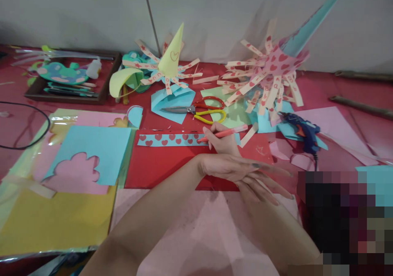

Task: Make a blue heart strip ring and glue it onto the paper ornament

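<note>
My right hand (224, 143) grips a red felt-tip pen (229, 132). The pen's tip rests on a blue paper strip (168, 140) covered with several red hearts. My left hand (239, 167) lies flat across my right wrist with its fingers stretched out, holding nothing. Beneath the strip is a red sheet (159, 165), with a pale pink sheet (211, 235) nearer to me. Just beyond the strip lie scissors (196, 109) with one red and one yellow handle.
Two paper cones with fringes, one yellow (172, 57) and one pink and blue (288, 55), stand by the wall. A glue gun (302, 131) is at the right. On the left are stacked coloured papers (107, 145) and a brown tray (67, 99) with craft supplies.
</note>
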Demonstrator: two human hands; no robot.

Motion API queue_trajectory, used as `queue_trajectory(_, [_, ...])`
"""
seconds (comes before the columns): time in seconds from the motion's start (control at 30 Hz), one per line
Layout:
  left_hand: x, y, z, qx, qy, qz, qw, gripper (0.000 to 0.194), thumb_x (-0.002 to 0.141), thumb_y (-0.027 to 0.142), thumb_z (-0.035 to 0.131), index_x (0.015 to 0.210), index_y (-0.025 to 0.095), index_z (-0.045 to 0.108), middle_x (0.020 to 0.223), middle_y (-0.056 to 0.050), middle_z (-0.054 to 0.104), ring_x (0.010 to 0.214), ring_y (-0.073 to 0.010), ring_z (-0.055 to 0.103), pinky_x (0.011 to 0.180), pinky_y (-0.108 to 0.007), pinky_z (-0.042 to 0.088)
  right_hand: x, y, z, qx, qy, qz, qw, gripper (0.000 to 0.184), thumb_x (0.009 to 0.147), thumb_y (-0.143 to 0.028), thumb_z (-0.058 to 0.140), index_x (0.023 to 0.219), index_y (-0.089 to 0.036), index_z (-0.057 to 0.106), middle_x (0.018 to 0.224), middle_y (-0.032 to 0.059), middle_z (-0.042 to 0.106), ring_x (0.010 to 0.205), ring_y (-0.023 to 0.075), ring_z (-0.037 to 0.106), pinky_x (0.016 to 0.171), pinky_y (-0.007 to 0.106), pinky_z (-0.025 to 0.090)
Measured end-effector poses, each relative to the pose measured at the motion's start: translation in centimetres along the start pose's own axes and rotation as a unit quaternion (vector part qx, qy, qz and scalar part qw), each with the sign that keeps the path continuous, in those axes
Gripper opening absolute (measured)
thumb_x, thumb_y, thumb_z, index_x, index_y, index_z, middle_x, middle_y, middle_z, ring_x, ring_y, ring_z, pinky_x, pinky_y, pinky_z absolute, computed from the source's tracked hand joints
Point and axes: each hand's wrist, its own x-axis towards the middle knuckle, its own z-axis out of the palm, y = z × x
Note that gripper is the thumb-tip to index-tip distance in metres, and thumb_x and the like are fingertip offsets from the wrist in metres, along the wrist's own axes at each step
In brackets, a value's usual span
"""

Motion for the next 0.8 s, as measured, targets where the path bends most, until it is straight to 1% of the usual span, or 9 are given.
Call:
queue_trajectory(0.07, [-0.2,0.2,0.0,0.007,-0.007,-0.001,1.000,0.087,0.078,0.056,0.043,0.142,0.003,0.019,0.144,-0.022,0.022,0.135,-0.0366,0.023,0.097,-0.056,0.032,0.0,0.0,0.0,0.003,-0.001,0.006,1.000,0.032,0.076,-0.039,0.063,0.055,-0.026,0.043,0.042,-0.0076,0.049,0.046,0.0081,0.052,0.043,0.020,0.039])
queue_trajectory(0.2, [-0.4,0.5,0.0,0.020,0.010,0.000,1.000,0.073,0.085,0.049,0.036,0.142,0.005,0.023,0.144,-0.020,0.023,0.134,-0.0356,0.026,0.096,-0.055,0.033,0.0,-0.2,0.1,-0.017,0.002,0.028,0.999,0.034,0.076,-0.039,0.063,0.054,-0.026,0.041,0.041,-0.0069,0.046,0.046,0.0100,0.052,0.043,0.022,0.041])
queue_trajectory(0.27, [-0.4,0.6,0.1,0.019,0.011,-0.004,1.000,0.073,0.084,0.050,0.037,0.142,0.007,0.025,0.145,-0.019,0.023,0.133,-0.0352,0.027,0.095,-0.053,0.035,0.0,-0.3,0.1,-0.027,0.005,0.035,0.999,0.035,0.076,-0.040,0.062,0.053,-0.026,0.040,0.039,-0.0069,0.044,0.045,0.0108,0.051,0.043,0.023,0.041])
queue_trajectory(0.37, [-0.3,0.8,0.1,0.015,-0.004,-0.012,1.000,0.074,0.084,0.050,0.037,0.142,0.007,0.022,0.144,-0.018,0.024,0.133,-0.0339,0.028,0.096,-0.050,0.037,0.0,-0.4,0.2,-0.034,0.008,0.041,0.999,0.035,0.075,-0.044,0.062,0.053,-0.027,0.040,0.039,-0.0065,0.043,0.044,0.0115,0.050,0.043,0.024,0.042])
queue_trajectory(0.47, [-0.3,0.9,0.1,0.007,-0.016,-0.016,1.000,0.069,0.088,0.046,0.030,0.143,0.005,0.019,0.144,-0.019,0.025,0.133,-0.0320,0.029,0.096,-0.049,0.036,0.1,-0.2,0.2,-0.044,0.016,0.035,0.998,0.036,0.073,-0.043,0.063,0.053,-0.026,0.039,0.041,-0.0058,0.044,0.046,0.0120,0.051,0.042,0.024,0.042])
queue_trajectory(0.53, [-0.2,0.8,0.1,-0.002,-0.025,-0.016,1.000,0.066,0.090,0.044,0.027,0.144,0.006,0.018,0.144,-0.019,0.026,0.133,-0.0304,0.031,0.097,-0.048,0.036,0.2,-0.1,0.1,-0.050,0.030,0.029,0.998,0.036,0.074,-0.042,0.062,0.054,-0.026,0.037,0.041,-0.0056,0.044,0.046,0.0123,0.051,0.042,0.024,0.042])
queue_trajectory(0.63, [0.0,0.3,0.1,-0.018,-0.027,-0.009,0.999,0.069,0.089,0.048,0.028,0.144,0.008,0.016,0.143,-0.018,0.027,0.132,-0.0289,0.033,0.098,-0.045,0.037,0.1,-0.3,0.1,-0.045,0.043,0.027,0.998,0.034,0.078,-0.041,0.058,0.055,-0.026,0.037,0.040,-0.0059,0.042,0.045,0.0126,0.051,0.044,0.026,0.042])
queue_trajectory(0.73, [0.5,-0.3,-0.2,-0.027,-0.011,-0.002,1.000,0.080,0.085,0.056,0.033,0.143,0.004,0.017,0.142,-0.019,0.028,0.132,-0.0308,0.032,0.097,-0.045,0.039,0.0,-0.5,0.2,-0.034,0.050,0.019,0.998,0.033,0.080,-0.041,0.056,0.056,-0.027,0.038,0.040,-0.0059,0.042,0.044,0.0125,0.050,0.045,0.026,0.043])
queue_trajectory(0.8, [0.9,-0.7,-0.6,-0.032,-0.012,-0.001,0.999,0.084,0.083,0.059,0.035,0.143,0.003,0.018,0.142,-0.018,0.030,0.132,-0.0315,0.032,0.095,-0.044,0.040,-0.1,-0.5,0.1,-0.029,0.064,0.016,0.997,0.033,0.081,-0.043,0.055,0.057,-0.027,0.038,0.041,-0.0054,0.043,0.044,0.0126,0.050,0.045,0.027,0.042])
